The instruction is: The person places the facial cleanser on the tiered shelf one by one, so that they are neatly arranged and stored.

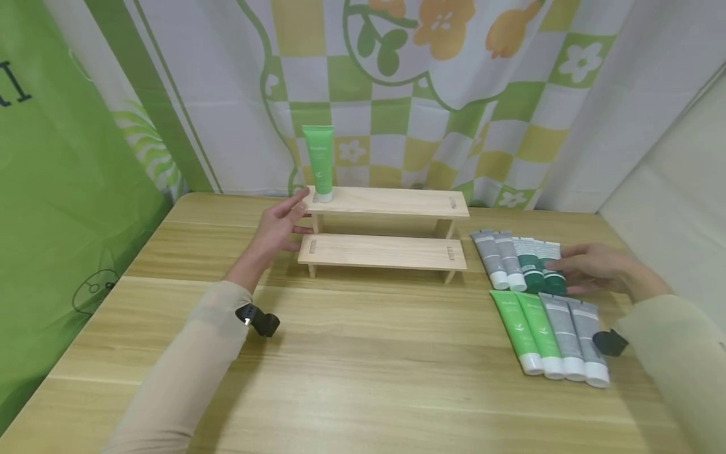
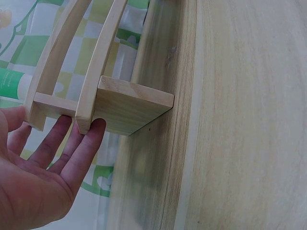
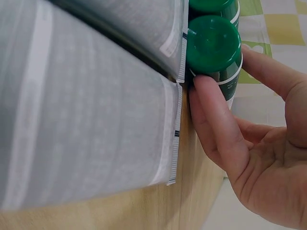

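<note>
A two-step wooden shelf (image 1: 386, 251) stands toward the back of the table. On its upper step, at the left end, a bright green squeeze tube (image 1: 321, 161) stands upright on its white cap. My left hand (image 1: 278, 224) rests against the shelf's left end, its fingertips (image 2: 98, 125) touching the wood. At the right, my right hand (image 1: 595, 268) has thumb and fingers on either side of the outermost dark green and white tube (image 1: 551, 268), which lies among the others. In the right wrist view, the fingers touch that tube by its green cap (image 3: 213, 43).
Beside the held tube lie another dark green and white tube (image 1: 527, 265) and two grey tubes (image 1: 500, 258). A nearer row has two bright green tubes (image 1: 527, 331) and two larger grey tubes (image 1: 575, 340). A patterned curtain (image 1: 391, 113) hangs behind the table (image 1: 363, 378).
</note>
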